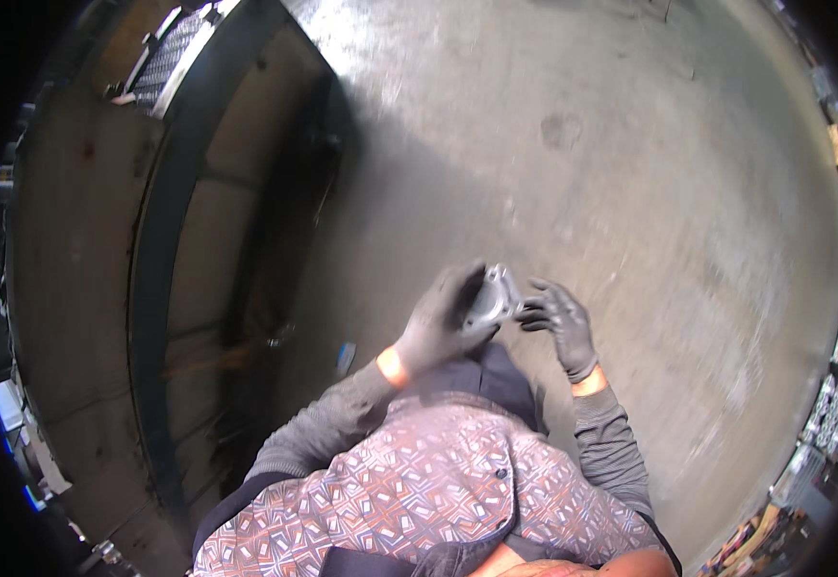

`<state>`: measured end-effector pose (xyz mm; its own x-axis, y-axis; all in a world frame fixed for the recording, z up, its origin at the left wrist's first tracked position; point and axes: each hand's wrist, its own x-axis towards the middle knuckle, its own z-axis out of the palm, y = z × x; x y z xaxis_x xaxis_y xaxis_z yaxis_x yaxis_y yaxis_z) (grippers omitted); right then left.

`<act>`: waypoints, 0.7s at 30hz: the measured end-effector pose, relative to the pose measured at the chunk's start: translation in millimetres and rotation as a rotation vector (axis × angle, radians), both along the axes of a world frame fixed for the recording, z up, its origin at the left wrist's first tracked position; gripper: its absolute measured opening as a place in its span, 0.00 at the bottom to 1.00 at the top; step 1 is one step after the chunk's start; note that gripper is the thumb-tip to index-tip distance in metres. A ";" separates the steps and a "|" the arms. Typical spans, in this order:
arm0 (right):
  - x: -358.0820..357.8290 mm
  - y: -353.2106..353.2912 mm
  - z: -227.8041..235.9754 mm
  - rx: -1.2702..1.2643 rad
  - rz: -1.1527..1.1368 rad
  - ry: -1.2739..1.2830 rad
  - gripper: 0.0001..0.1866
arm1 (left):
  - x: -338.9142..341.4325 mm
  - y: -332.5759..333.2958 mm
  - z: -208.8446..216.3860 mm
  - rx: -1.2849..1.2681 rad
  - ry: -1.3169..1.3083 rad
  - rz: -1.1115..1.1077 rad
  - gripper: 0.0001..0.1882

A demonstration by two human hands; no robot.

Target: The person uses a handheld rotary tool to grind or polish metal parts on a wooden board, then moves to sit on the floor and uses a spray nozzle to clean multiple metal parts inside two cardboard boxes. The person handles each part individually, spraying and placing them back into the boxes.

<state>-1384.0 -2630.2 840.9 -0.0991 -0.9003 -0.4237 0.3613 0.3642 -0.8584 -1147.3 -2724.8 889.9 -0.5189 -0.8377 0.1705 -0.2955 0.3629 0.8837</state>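
A silver-grey metal casting with a round opening and small holes at its corners is held out in front of my body. My left hand, in a dark grey glove, is closed around its left side. On the other side, my gloved right hand has its fingers apart and bent toward the part's right edge. Whether those fingertips touch the metal I cannot tell. Some blur lies over the left hand.
A long, dark metal-topped bench runs along my left, with a ribbed metal piece at its far end. Grey concrete floor spreads ahead and right. Stacked metal parts line the right rim. A small blue-white object lies near the bench.
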 end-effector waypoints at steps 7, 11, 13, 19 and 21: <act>-123.7 -308.8 5.2 -0.013 0.194 -0.083 0.34 | -161.3 -271.0 -27.9 0.058 -0.052 -0.123 0.40; -171.4 -393.7 -2.0 0.031 -0.058 0.009 0.31 | -238.1 -390.0 -40.6 0.121 -0.186 -0.366 0.41; -213.6 -445.3 3.2 0.104 -0.205 0.019 0.30 | -297.7 -464.0 -37.3 0.179 -0.260 -0.486 0.34; -387.3 -632.9 -16.8 0.038 -0.353 -0.006 0.29 | -486.1 -700.3 -58.0 0.273 -0.294 -0.796 0.42; -463.0 -708.5 -34.7 0.016 -0.247 0.190 0.28 | -538.5 -776.8 -76.6 0.335 -0.190 -0.749 0.43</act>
<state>-1847.0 -3338.7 806.1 -0.3930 -0.8322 -0.3910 0.2746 0.2996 -0.9137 -1685.8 -3501.5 813.3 -0.9526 -0.2509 -0.1720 -0.2353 0.2494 0.9394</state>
